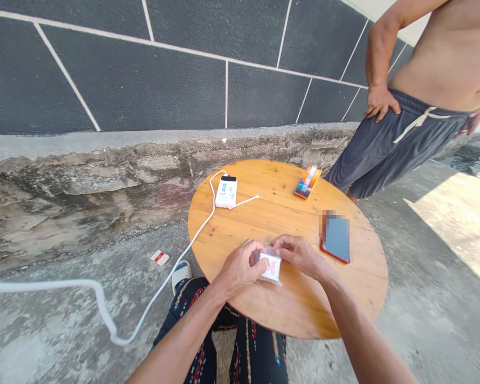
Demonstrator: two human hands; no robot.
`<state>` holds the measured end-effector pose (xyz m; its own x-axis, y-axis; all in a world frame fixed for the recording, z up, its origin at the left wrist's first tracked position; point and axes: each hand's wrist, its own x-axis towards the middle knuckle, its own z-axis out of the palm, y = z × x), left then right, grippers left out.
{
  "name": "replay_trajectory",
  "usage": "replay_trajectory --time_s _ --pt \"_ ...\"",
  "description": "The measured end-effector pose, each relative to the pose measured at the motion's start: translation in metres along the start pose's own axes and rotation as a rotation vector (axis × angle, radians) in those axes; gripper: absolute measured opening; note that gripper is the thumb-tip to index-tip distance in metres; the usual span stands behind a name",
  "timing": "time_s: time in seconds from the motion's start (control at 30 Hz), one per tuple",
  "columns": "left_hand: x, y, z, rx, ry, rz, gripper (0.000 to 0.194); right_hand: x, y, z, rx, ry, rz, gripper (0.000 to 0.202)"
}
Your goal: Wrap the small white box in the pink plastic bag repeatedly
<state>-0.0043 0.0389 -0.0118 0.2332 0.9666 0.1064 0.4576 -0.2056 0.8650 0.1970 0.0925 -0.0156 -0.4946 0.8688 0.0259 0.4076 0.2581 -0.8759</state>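
Near the front of the round wooden table (248, 229), both hands meet at a small white packet with pink print (271, 268), which has a clear plastic wrapper around it. My left hand (242, 266) grips the packet's left side, thumb lying on its printed face. At the top right corner, my right hand (298, 253) pinches the clear wrapper between thumb and fingers. What is inside the packet cannot be made out. To the right of my right hand lies a phone in a red case (336, 240).
A white power bank (226, 193) with a white cable (200, 234) sits at the table's back left; the cable runs off left. A orange tape dispenser (308, 182) stands at the back right. Beyond it stands a person in grey shorts (384, 138). A small box (160, 257) lies on the ground.
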Motion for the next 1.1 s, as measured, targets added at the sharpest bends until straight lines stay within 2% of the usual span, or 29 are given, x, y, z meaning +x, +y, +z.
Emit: replay_trajectory --time_s 0.1,0.17,0.3,0.4,0.5,0.63,0.8,1.1 --pt "0.0 0.001 0.0 0.028 0.003 -0.021 0.017 0.003 -0.002 -0.002 0.061 -0.013 0.067 0.016" --pt "0.0 0.001 0.0 0.021 0.006 -0.027 0.017 0.009 -0.003 -0.001 0.07 0.038 0.16 0.021" --pt "-0.001 -0.003 0.002 -0.006 0.018 -0.029 0.017 0.024 -0.002 0.007 -0.1 0.154 0.268 0.025" --pt "-0.002 -0.006 0.003 -0.027 0.022 -0.014 0.018 0.033 0.001 0.014 -0.184 0.194 0.246 0.036" --pt "-0.003 -0.007 0.003 -0.029 0.023 -0.013 0.018 0.036 0.005 0.019 -0.073 0.219 0.193 0.04" --pt "-0.002 -0.005 0.004 -0.026 0.028 -0.024 0.018 0.028 0.005 0.018 0.135 0.228 0.101 0.035" --pt "0.001 -0.003 0.004 -0.019 0.041 -0.028 0.017 0.018 0.0 0.015 0.277 0.189 0.098 0.029" --pt "0.003 -0.006 0.006 0.011 0.071 0.008 0.016 0.018 -0.016 0.016 0.274 0.164 0.107 0.027"
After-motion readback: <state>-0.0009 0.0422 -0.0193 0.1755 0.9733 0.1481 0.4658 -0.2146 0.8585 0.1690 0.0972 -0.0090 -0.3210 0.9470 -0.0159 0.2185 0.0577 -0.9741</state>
